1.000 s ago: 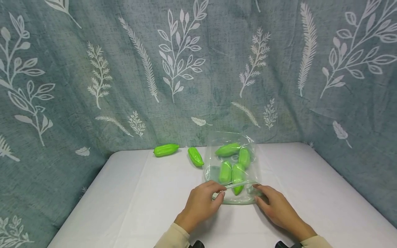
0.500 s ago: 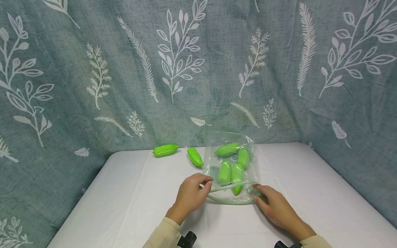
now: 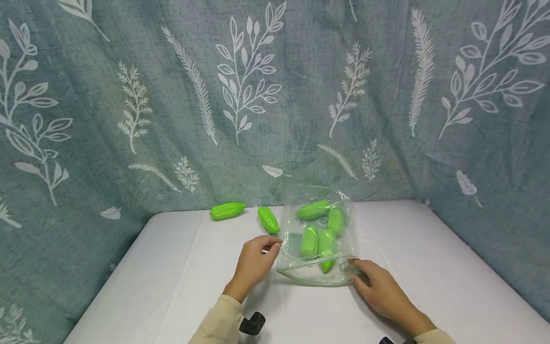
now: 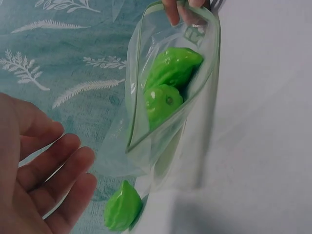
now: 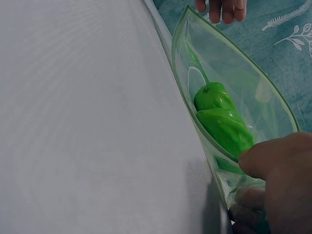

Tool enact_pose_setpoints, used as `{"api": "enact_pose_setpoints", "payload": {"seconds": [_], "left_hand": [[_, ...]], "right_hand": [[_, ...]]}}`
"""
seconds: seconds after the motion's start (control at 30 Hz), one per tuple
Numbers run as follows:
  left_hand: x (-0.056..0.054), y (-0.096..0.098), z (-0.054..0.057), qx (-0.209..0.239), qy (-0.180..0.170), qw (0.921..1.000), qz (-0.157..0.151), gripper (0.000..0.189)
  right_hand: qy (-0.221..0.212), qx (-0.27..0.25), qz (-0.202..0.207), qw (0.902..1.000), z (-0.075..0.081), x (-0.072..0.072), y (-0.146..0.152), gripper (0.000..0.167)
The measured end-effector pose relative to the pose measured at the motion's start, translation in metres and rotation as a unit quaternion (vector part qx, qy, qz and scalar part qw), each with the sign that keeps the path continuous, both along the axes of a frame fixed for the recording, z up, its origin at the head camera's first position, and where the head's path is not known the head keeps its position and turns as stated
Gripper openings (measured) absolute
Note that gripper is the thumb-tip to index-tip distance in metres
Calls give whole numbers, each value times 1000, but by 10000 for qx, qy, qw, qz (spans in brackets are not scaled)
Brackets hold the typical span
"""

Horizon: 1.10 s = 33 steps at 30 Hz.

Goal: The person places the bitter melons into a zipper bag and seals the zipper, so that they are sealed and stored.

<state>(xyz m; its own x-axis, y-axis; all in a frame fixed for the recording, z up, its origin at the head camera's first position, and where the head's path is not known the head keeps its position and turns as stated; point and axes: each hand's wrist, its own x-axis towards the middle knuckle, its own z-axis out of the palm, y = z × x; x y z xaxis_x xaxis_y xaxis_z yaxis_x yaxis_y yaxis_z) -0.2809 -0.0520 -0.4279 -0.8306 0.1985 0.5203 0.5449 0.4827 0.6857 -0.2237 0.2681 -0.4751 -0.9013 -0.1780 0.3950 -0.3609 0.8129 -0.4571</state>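
A clear zip bag [image 3: 309, 284] lies on the table with its green-rimmed mouth towards me, parted. Inside it are several glossy green ridged vegetables [image 3: 310, 242], the kind uncertain. At the bag's right corner my right hand [image 3: 380, 289] pinches the rim between thumb and fingers; the right wrist view has the thumb [image 5: 265, 158] over the edge. My left hand [image 3: 253, 263] hovers beside the bag's left edge. In the left wrist view its loosely bent fingers [image 4: 58, 161] hold nothing and are apart from the bag.
Two more green vegetables lie outside the bag: one [image 3: 227, 210] near the table's back edge, another [image 3: 268, 220] just left of the bag. White cloth covers the table [image 3: 172, 282]. A leaf-patterned curtain [image 3: 172, 110] hangs behind and along both sides.
My left hand has let go of the bag's rim and moved left and away from me. The right hand keeps its hold, and the vegetables stay put.
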Motion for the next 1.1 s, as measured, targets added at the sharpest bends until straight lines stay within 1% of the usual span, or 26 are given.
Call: {"api": "enact_pose_setpoints", "payload": {"seconds": [0.2, 0.3, 0.43, 0.53, 0.6, 0.67, 0.8, 0.83, 0.93, 1.1], "left_hand": [[-5, -8, -4, 119, -407, 9987, 269, 15], [-8, -11, -6, 121, -519, 9979, 364, 15], [-16, -13, -7, 139, -701, 9963, 475, 13], [-24, -11, -7, 307, -949, 9939, 471, 13], [-27, -10, -7, 521, -1173, 9908, 417, 15], [-31, -7, -8, 789, -1437, 9858, 366, 16], [-36, -5, -10, 1152, -1898, 9737, 503, 19], [-37, -5, -11, 1204, -1976, 9712, 561, 20], [-42, -6, -12, 1295, -2080, 9670, 696, 22], [-51, -6, -9, 1520, -2299, 9572, 889, 21]], "right_hand": [[-12, -26, -5, 10000, 0, 3, -2, 39], [8, -38, 6, 10000, -1, 4, -3, 39], [96, -39, 99, 9999, -1, 4, -4, 37], [232, -49, 158, 9996, 0, 3, -3, 35], [302, -39, 155, 9994, 0, 2, -2, 35], [333, -45, 151, 9993, 0, 2, 0, 35], [261, -30, 183, 9995, -2, 3, 0, 36], [251, -30, 186, 9995, -2, 3, 0, 36], [245, -20, 151, 9996, -2, 3, -1, 36], [218, -9, 58, 9997, 2, 4, 0, 37]]}}
